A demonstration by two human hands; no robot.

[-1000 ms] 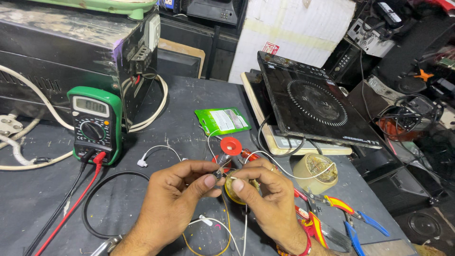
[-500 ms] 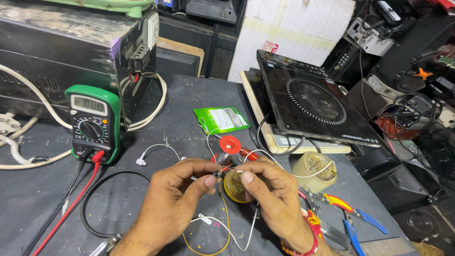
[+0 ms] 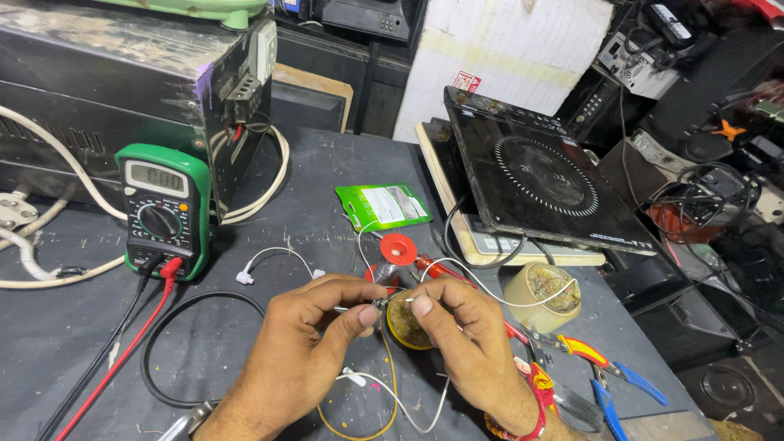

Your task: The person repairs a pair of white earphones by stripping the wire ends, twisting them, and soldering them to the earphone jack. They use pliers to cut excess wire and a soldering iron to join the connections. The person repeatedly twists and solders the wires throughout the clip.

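My left hand (image 3: 306,347) and my right hand (image 3: 461,339) meet at the middle of the dark bench, thumb and forefinger of each pinching a small metal wire joint (image 3: 384,303) where thin white wires (image 3: 482,287) come together. Just under the fingertips sits a round yellow tin (image 3: 406,327). Behind the fingers stands a red solder spool (image 3: 398,248). A thin yellow wire (image 3: 390,400) loops down between my wrists.
A green multimeter (image 3: 162,208) with red and black leads lies at left beside a large black metal case (image 3: 122,90). A green packet (image 3: 384,206), a black induction cooktop (image 3: 543,184), a tape roll (image 3: 543,296) and red and blue-handled pliers (image 3: 604,380) lie to the right.
Both hands stay pinched together on the wire joint, shifting only slightly. The white wire near my right hand has moved a little.
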